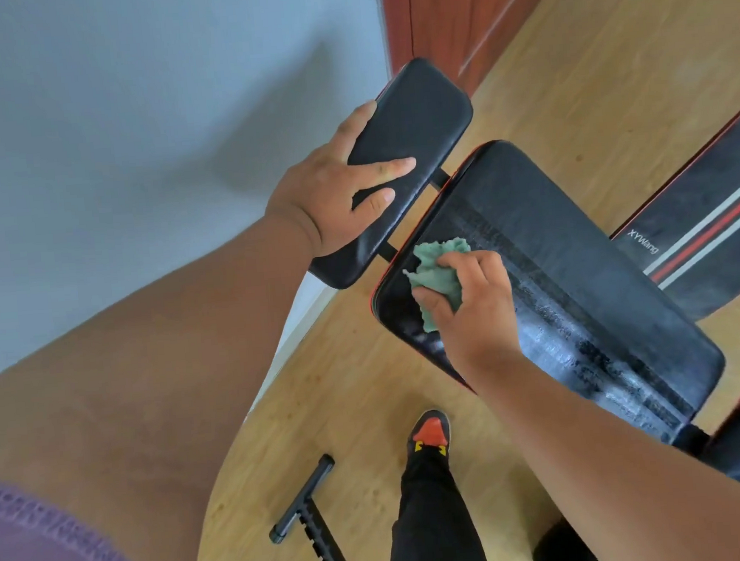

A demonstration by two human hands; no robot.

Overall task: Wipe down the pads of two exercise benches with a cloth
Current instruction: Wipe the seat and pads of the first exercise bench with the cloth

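A long black padded back pad (579, 264) with red piping slants across the wooden floor (586, 64), streaked pale (damp, possibly). Beyond its upper end sits a smaller black cushioned head pad (419, 143); the left hand (330, 195) rests on its near edge, fingers curled over it. At the right, a second black bench pad with red and white stripes (718, 226) lies beside. The right hand (468, 308) clutches a crumpled green cloth (438, 275) against the long pad's upper end.
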